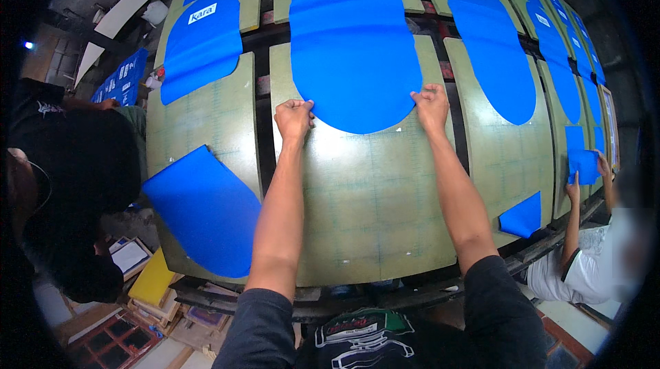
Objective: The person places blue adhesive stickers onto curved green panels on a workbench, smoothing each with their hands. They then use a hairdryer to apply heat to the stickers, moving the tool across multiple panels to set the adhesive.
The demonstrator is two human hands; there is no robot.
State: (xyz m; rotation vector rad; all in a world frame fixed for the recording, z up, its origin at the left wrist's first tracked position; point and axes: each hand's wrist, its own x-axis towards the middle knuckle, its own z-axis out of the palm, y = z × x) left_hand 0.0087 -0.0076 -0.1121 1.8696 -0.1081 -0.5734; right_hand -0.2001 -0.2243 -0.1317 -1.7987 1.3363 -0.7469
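Observation:
Between my hands a blue fabric panel (356, 59) with a rounded near end lies over a greenish board (371, 218) marked with faint grid lines. My left hand (294, 118) pinches the panel's left edge, near where it curves. On the opposite side my right hand (432, 106) pinches the right edge at about the same height. The panel's far end bears a white printed label and runs under a dark object at the top of the view.
Neighbouring boards carry more blue panels (491, 52), and a folded blue piece (206, 214) lies at left. A smaller folded piece (524, 216) is at right. One person (79, 183) stands at left; another person (577, 259) at right handles blue fabric. Dark gaps separate the boards.

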